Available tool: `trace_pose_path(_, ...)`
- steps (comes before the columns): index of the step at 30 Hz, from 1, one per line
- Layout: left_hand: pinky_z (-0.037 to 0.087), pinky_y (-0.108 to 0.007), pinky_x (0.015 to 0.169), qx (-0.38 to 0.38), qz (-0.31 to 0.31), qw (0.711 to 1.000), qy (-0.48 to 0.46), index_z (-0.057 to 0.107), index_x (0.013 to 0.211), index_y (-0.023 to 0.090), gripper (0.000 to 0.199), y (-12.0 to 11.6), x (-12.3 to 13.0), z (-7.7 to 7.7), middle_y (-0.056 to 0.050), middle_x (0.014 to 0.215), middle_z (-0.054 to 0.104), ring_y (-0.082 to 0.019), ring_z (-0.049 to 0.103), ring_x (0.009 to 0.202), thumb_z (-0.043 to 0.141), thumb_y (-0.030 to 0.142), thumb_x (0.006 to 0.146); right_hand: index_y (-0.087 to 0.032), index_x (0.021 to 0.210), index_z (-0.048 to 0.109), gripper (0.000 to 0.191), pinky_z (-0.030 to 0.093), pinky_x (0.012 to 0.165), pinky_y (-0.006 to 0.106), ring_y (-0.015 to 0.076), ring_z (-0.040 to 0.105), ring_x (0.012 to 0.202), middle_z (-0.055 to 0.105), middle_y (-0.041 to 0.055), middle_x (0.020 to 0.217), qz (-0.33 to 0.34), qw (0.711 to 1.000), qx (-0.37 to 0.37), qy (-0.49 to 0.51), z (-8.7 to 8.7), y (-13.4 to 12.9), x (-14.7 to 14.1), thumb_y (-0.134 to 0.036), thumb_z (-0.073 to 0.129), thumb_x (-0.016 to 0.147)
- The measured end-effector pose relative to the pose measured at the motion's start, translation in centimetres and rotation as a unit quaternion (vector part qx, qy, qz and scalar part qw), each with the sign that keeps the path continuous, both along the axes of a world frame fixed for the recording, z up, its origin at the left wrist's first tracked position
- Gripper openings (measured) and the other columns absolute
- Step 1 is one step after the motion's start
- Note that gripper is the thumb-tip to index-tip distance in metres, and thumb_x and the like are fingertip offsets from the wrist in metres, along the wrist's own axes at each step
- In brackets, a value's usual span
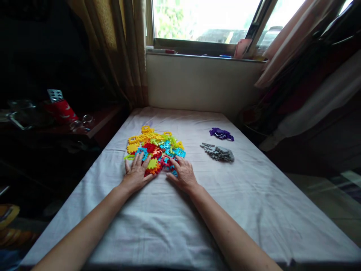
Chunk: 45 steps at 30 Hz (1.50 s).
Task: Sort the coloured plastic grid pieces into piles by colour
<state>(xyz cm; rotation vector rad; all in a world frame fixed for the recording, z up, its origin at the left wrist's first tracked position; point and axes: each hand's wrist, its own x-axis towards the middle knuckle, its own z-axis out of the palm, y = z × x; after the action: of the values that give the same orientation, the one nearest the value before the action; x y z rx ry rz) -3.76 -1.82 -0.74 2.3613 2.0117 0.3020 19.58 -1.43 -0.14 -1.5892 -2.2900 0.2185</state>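
A mixed heap of plastic gear-shaped toy pieces (158, 146) in yellow, red, blue, orange and lime lies on the cloth-covered table. At the heap's near left edge my left hand (135, 174) rests palm down with its fingers spread over the pieces. My right hand (183, 173) touches the near right edge, its fingers apart and lying on red and blue pieces. Neither hand appears to grip a piece, though the undersides of both are hidden. Right of the heap lie a pile of grey pieces (220, 153) and, behind it, a purple pile (222, 133).
A white tablecloth (158, 222) covers the table. To the left, a dark side table (104, 118) bears a red container (64, 112) and eyeglasses (81, 122). Curtains (124, 52) and a window sill (197, 55) stand beyond; clothes (318, 98) hang at the right.
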Motion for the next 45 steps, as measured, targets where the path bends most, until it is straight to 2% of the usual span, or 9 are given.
trace_pose_path(4, 0.010, -0.068, 0.118, 0.076, 0.065, 0.995, -0.029, 0.044, 0.149, 0.022, 0.071, 1.2, 0.3, 0.5, -0.019, 0.162, 0.031, -0.039, 0.025, 0.150, 0.058, 0.049, 0.086, -0.022, 0.135, 0.061, 0.044, 0.042, 0.106, 0.039, 0.0252, 0.054, 0.128, 0.059, 0.0122, 0.142, -0.066, 0.996, 0.030, 0.058, 0.3, 1.8, 0.2, -0.037, 0.061, 0.094)
trace_pose_path(8, 0.017, -0.061, 0.120, 0.174, 0.041, 0.980, -0.087, 0.057, 0.138, 0.024, 0.049, -0.3, -0.4, -0.2, -0.014, 0.152, 0.048, -0.032, 0.040, 0.143, 0.047, 0.034, 0.091, -0.023, 0.119, 0.069, 0.029, 0.043, 0.098, 0.036, 0.0231, 0.061, 0.113, 0.069, 0.0085, 0.123, -0.126, 0.985, 0.047, 0.105, -0.2, 0.1, 1.7, -0.034, 0.056, 0.096)
trace_pose_path(18, 0.037, -0.052, 0.114, 0.213, 0.003, 0.965, -0.156, 0.070, 0.115, 0.025, 0.038, -0.2, -1.8, -0.8, -0.010, 0.133, 0.065, -0.028, 0.056, 0.128, 0.042, 0.026, 0.090, -0.025, 0.124, 0.066, 0.042, 0.040, 0.098, 0.039, 0.0263, 0.058, 0.115, 0.067, 0.0090, 0.125, -0.110, 0.992, 0.011, 0.062, 0.0, -2.0, 2.0, -0.038, 0.066, 0.084)
trace_pose_path(22, 0.042, -0.051, 0.112, 0.233, 0.012, 0.955, -0.183, 0.071, 0.110, 0.023, 0.035, 0.2, -2.4, -1.0, -0.011, 0.128, 0.067, -0.027, 0.060, 0.122, 0.043, 0.032, 0.091, -0.024, 0.125, 0.065, 0.041, 0.040, 0.099, 0.039, 0.0264, 0.058, 0.116, 0.067, 0.0089, 0.126, -0.178, 0.981, 0.023, 0.076, -0.1, -1.4, 4.6, -0.033, 0.063, 0.086)
trace_pose_path(27, 0.044, -0.049, 0.111, 0.232, 0.024, 0.947, -0.220, 0.070, 0.108, 0.023, 0.034, 0.4, -2.7, -1.4, -0.010, 0.127, 0.067, -0.027, 0.060, 0.120, 0.044, 0.036, 0.090, -0.022, 0.123, 0.067, 0.039, 0.043, 0.094, 0.041, 0.0290, 0.059, 0.113, 0.067, 0.0135, 0.126, -0.301, 0.951, 0.042, 0.058, -0.7, -0.2, 8.6, -0.032, 0.063, 0.086)
trace_pose_path(33, 0.043, -0.050, 0.113, 0.217, 0.032, 0.942, -0.254, 0.069, 0.109, 0.024, 0.034, 0.3, -2.8, -1.1, -0.009, 0.127, 0.067, -0.027, 0.060, 0.122, 0.046, 0.038, 0.089, -0.026, 0.122, 0.067, 0.039, 0.040, 0.103, 0.046, 0.0294, 0.053, 0.123, 0.063, 0.0107, 0.133, -0.231, 0.970, 0.054, 0.046, -1.7, 1.7, 9.5, -0.042, 0.062, 0.086)
trace_pose_path(37, 0.044, -0.048, 0.113, 0.217, 0.037, 0.938, -0.267, 0.069, 0.110, 0.026, 0.033, 0.2, -2.8, -1.3, -0.007, 0.126, 0.068, -0.026, 0.060, 0.122, 0.046, 0.040, 0.090, -0.023, 0.144, 0.048, 0.073, 0.035, 0.107, 0.056, 0.0373, 0.035, 0.141, 0.039, 0.0199, 0.153, -0.362, 0.921, 0.129, 0.057, -1.6, 4.0, 13.5, -0.058, 0.063, 0.082)
trace_pose_path(39, 0.045, -0.047, 0.112, 0.213, 0.038, 0.938, -0.270, 0.069, 0.109, 0.026, 0.034, 0.4, -3.0, -1.5, -0.007, 0.127, 0.067, -0.026, 0.061, 0.122, 0.046, 0.041, 0.090, -0.025, 0.151, 0.038, 0.087, 0.034, 0.106, 0.059, 0.0394, 0.027, 0.145, 0.027, 0.0210, 0.159, -0.401, 0.910, 0.093, 0.043, -1.5, 5.3, 16.1, -0.065, 0.064, 0.078)
trace_pose_path(45, 0.046, -0.046, 0.112, 0.220, 0.043, 0.936, -0.273, 0.067, 0.111, 0.024, 0.037, 1.3, -3.9, -1.9, -0.010, 0.132, 0.065, -0.026, 0.061, 0.123, 0.047, 0.047, 0.091, -0.029, 0.150, 0.043, 0.082, 0.037, 0.108, 0.052, 0.0347, 0.032, 0.145, 0.030, 0.0165, 0.160, -0.308, 0.950, 0.035, -0.012, -1.7, 9.3, 18.4, -0.056, 0.071, 0.078)
